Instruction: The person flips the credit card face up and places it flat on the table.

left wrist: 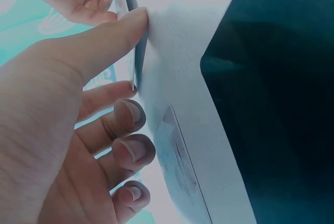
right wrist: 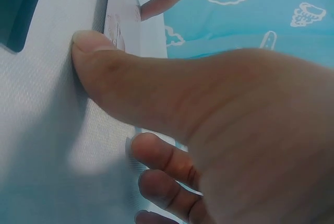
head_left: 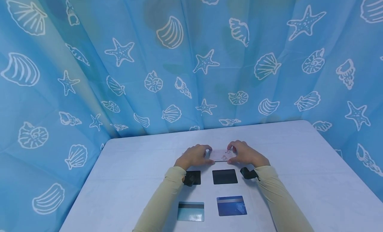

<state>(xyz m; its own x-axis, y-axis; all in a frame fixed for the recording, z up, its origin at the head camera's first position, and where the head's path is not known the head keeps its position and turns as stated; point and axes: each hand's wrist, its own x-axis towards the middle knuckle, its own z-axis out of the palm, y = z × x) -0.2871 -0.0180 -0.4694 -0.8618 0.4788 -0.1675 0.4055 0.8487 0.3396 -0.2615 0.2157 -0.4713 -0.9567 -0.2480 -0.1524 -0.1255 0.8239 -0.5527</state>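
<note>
A pale pinkish card (head_left: 219,155) with a small printed pattern lies near the middle of the white table. My left hand (head_left: 193,156) pinches its left end, thumb on the near edge and index finger on the far edge. From the other side my right hand (head_left: 246,154) grips the right end in the same way. The right wrist view shows the card's printed face (right wrist: 121,18) beside the right thumb. Under the left hand's loosely bent other fingers, a second patterned card (left wrist: 180,166) lies on the table in the left wrist view.
Nearer me lie two black cards, one (head_left: 225,176) in the middle and one (head_left: 195,177) partly hidden by the left wrist's camera. Closer still are a light blue striped card (head_left: 191,212) and a dark blue one (head_left: 231,205). A blue shell-patterned curtain (head_left: 185,65) hangs behind the table (head_left: 125,178).
</note>
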